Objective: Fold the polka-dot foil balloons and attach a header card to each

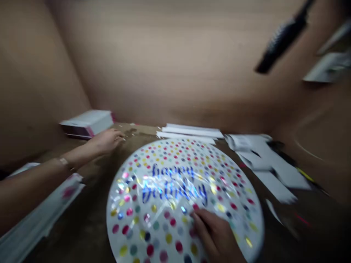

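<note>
A round white foil balloon (175, 182) with coloured dots and blue "happy birthday" lettering lies flat on the dark table in front of me. My right hand (216, 233) rests on its near edge, fingers curled and pressed against the foil. My left hand (105, 140) reaches out to the far left of the balloon, near a white and pink box (87, 122). Its fingers are bent over the table and blurred by motion. A thin bracelet sits on the left wrist.
White paper strips (192, 132) lie behind the balloon. Several white sheets and packets (263, 160) spread to the right. A stack of white sheets (41, 215) lies under my left forearm. Brown cardboard walls (170, 62) enclose the table, with a black brush-like object (282, 38) at the upper right.
</note>
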`<state>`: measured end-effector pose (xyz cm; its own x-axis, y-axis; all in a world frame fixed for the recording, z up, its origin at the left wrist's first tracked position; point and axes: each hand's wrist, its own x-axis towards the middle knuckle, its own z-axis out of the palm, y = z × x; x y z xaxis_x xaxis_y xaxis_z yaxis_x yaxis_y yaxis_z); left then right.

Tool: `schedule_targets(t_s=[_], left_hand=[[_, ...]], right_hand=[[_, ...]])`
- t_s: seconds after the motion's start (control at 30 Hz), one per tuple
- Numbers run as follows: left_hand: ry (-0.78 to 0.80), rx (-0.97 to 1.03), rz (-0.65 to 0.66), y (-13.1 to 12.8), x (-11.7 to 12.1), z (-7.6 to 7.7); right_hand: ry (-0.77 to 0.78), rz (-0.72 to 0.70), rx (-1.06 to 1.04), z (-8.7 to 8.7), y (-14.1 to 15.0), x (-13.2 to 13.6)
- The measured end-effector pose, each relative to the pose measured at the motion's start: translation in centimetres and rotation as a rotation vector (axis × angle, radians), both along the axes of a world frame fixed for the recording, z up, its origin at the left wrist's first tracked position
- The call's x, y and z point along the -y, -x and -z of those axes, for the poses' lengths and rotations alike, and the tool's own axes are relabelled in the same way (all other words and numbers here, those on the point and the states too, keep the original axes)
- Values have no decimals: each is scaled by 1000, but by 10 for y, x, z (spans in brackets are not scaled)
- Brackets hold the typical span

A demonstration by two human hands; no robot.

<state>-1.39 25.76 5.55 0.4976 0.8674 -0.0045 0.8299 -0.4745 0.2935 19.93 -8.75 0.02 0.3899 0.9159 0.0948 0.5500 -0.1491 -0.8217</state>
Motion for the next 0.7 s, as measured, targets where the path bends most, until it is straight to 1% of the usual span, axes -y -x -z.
schedule_targets(t_s=[0.03, 0.07, 0.13, 0.17, 0.2, 0.23, 0.27, 0.33, 0.37, 0.43, 0.47, 0.5, 0.53, 0.57, 0.6, 0.63, 0.67, 0.7], left_hand=[[69, -1, 122, -15, 35, 9], [131, -2, 252, -25, 73, 17], [188, 17, 689, -34, 144, 31], [204, 41, 831, -33, 175, 37], [201, 59, 952, -30, 199, 43], [167, 72, 1012, -26, 218, 49], [127, 77, 1027, -21, 230, 55], [39, 74, 998, -10, 243, 65], [4, 75, 984, -5, 245, 68], [-40, 92, 1001, 5, 246, 71], [-58, 113, 1020, 9, 248, 71], [-74, 137, 1038, 12, 250, 71], [-90, 157, 1057, 15, 253, 69], [-108, 169, 1077, 17, 257, 68], [-128, 174, 1102, 18, 261, 66], [-151, 177, 1119, 18, 265, 65], [-170, 174, 1130, 17, 268, 63], [-181, 177, 1131, 16, 271, 62]], right_hand=[[-6, -82, 53, -5, 2, 2], [-14, -120, 102, -8, 3, 3], [-38, -147, 197, -8, 2, 2], [-53, -170, 249, -8, 3, 3], [-66, -199, 308, -7, 4, 5], [-69, -235, 370, -7, 6, 10], [-58, -267, 430, -9, 7, 18], [22, -295, 507, -16, 6, 46], [91, -290, 517, -21, 1, 65], [266, -265, 478, -33, -19, 112], [348, -237, 452, -39, -32, 137], [462, -164, 418, -45, -47, 160], [542, -49, 415, -50, -60, 180], [539, 67, 465, -53, -72, 195], [512, 158, 515, -55, -80, 206], [463, 223, 557, -55, -83, 210], [403, 248, 579, -52, -82, 208], [349, 234, 571, -49, -76, 202]])
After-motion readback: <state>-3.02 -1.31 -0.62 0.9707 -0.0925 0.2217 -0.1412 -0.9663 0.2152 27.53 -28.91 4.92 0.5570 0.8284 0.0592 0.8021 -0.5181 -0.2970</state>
